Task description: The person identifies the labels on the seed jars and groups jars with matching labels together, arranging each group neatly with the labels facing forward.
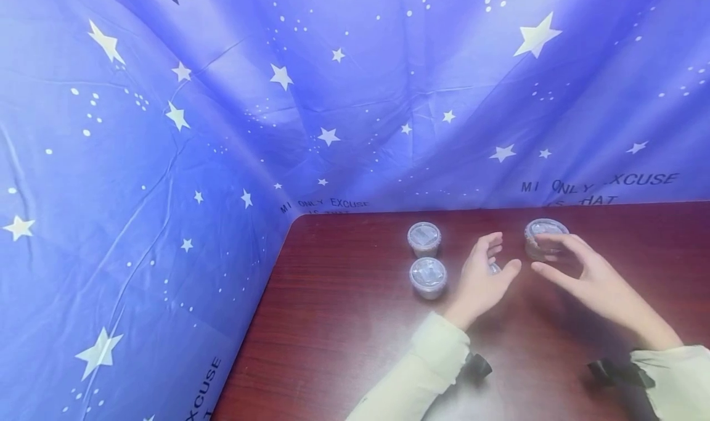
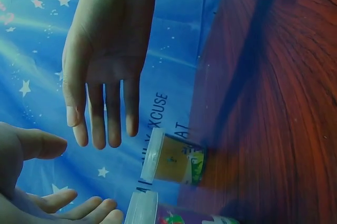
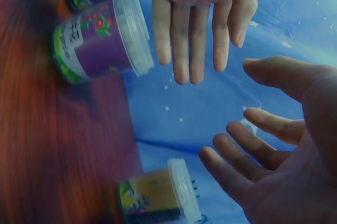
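My left hand (image 1: 481, 279) is held over the table with its fingers spread loosely and nothing in its grasp. Past its fingers a clear-lidded tub (image 1: 494, 269) is mostly hidden; the left wrist view shows a tub with a purple label (image 2: 179, 216) beside that hand. My right hand (image 1: 593, 276) faces it, palm inward, thumb and fingers apart and holding nothing. Its fingers overlap a tub with a yellow-brown label (image 1: 538, 248), which stands upright near them. In the right wrist view, this yellow-brown tub (image 3: 155, 195) is below the fingertips, apart from them.
Two more lidded tubs, a rear one (image 1: 424, 238) and a front one (image 1: 428, 278), stand left of my left hand. The dark red wooden table (image 1: 333, 322) meets a blue star-printed cloth (image 1: 360, 88) at its back and left edges.
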Tool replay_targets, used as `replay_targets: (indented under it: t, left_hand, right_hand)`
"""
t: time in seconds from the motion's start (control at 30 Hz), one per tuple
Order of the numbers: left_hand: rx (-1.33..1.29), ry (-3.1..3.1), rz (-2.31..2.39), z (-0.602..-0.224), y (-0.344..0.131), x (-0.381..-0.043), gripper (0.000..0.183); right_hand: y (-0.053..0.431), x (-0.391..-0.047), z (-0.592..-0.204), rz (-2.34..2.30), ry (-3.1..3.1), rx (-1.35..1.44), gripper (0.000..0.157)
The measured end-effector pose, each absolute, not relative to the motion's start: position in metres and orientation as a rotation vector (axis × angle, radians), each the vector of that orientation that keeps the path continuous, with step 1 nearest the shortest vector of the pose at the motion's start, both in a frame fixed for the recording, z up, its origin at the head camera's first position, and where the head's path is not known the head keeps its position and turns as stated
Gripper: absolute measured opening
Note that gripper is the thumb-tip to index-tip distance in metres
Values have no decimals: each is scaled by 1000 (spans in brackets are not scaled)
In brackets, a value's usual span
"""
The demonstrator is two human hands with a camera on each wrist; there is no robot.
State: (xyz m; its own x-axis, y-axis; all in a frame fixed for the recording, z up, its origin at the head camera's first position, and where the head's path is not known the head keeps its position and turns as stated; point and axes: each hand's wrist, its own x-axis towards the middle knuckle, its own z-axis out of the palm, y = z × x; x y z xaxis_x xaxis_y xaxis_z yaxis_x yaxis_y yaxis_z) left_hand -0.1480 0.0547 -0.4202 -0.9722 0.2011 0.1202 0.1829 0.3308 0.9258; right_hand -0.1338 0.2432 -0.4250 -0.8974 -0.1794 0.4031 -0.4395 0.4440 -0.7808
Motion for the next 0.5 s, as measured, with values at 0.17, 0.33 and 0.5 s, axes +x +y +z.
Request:
replay_targets:
  t: [0.17, 0.33, 0.5]
  left_hand:
    - [344, 2632, 1677, -417, 64, -154, 50]
    - [311, 2514, 1782, -416, 76, -160, 50]
    - [289, 2564, 1750, -415, 90, -164, 50]
  right_hand:
    - [255, -139, -426, 1375, -2492, 426, 52]
    - [264, -145, -428, 1418, -2502, 352, 53]
    - [275, -148, -434, 1427, -2477, 301, 52]
